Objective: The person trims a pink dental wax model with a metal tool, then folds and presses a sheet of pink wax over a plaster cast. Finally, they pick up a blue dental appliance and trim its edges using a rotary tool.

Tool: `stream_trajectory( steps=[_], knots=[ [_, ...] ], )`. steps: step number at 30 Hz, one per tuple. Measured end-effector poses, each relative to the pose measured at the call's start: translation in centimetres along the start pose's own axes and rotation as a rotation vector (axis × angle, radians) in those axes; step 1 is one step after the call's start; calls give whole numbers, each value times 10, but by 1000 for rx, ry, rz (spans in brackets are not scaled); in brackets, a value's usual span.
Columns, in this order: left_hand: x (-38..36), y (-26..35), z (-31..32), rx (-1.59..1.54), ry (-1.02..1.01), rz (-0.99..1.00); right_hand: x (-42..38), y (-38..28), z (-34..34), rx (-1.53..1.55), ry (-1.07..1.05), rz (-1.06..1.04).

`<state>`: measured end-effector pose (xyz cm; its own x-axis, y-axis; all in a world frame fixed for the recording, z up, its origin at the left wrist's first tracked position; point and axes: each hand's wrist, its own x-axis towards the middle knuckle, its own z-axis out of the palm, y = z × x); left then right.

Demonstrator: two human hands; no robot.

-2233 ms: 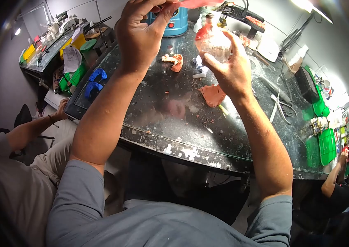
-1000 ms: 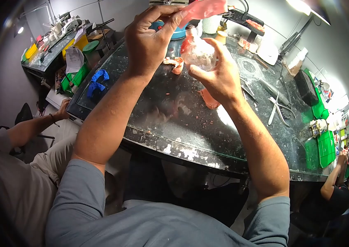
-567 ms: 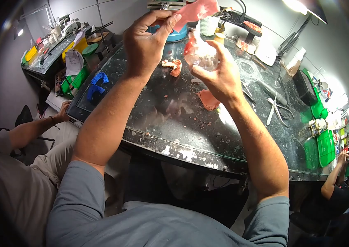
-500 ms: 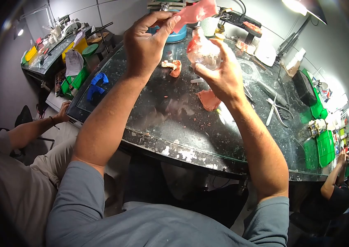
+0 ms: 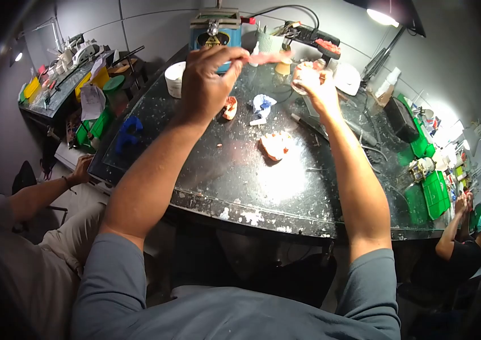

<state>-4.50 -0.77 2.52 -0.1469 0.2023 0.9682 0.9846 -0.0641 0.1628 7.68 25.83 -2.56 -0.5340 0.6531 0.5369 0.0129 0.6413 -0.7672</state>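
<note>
Thin pink sheet (image 5: 269, 58) now level

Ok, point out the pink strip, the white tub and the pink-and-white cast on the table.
Pink strip (image 5: 263, 58): head view, middle of its blurred length.
White tub (image 5: 173, 87): head view, its side wall below the rim.
Pink-and-white cast (image 5: 276, 148): head view, middle of its body.
</note>
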Motion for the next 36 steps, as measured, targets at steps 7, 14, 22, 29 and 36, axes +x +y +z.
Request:
stream_trajectory(
  steps=[7, 14, 22, 29, 36],
  knots=[
    [-7, -10, 5, 3, 0, 67, 16, -13, 42, -424, -156, 85],
    [-13, -4, 11, -112, -62, 95, -22, -67, -12, 148, -248, 303],
    [-30, 31, 25, -111, -329, -80, -70, -54, -60, 572, -299, 329],
    [-48, 34, 21, -69, -1023, -54, -72, -55, -56, 721, -365, 201],
    [-39, 44, 30, -750, -664, -937, -77, -72, -54, 1014, -361, 119]
  ],
)
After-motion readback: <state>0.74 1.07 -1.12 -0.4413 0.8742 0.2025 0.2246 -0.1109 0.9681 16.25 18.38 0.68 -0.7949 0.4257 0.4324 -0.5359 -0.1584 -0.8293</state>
